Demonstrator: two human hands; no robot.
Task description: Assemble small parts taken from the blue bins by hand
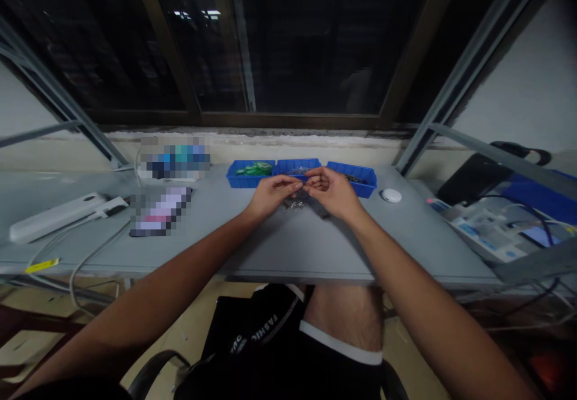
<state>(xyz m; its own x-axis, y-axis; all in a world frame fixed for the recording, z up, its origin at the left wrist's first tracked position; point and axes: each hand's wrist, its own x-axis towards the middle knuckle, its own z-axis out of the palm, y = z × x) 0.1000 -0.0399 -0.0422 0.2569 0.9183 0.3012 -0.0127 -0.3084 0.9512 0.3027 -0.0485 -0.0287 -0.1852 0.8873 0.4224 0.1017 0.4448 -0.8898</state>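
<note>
**Inspector:** Start with the largest item.

**Assistant:** A grey, smooth, matt surface [288, 250] runs along below a dark window. A long white power strip [58, 215] lies at far left. Three shallow blue plastic trays [301, 175] sit in a row at the back edge; the left one holds green pieces. A small white round puck [391, 195] lies just to their right.

**Inspector:** And the hands?

**Assistant:** The left hand [269, 196] and right hand [333, 191] meet just in front of the middle tray, fingertips pinched together on a small part [303, 186] too small to identify. It sits between both hands, equally near each. A clear, crinkled packet [295, 204] lies on the surface directly beneath them, touching neither that I can tell.
</note>
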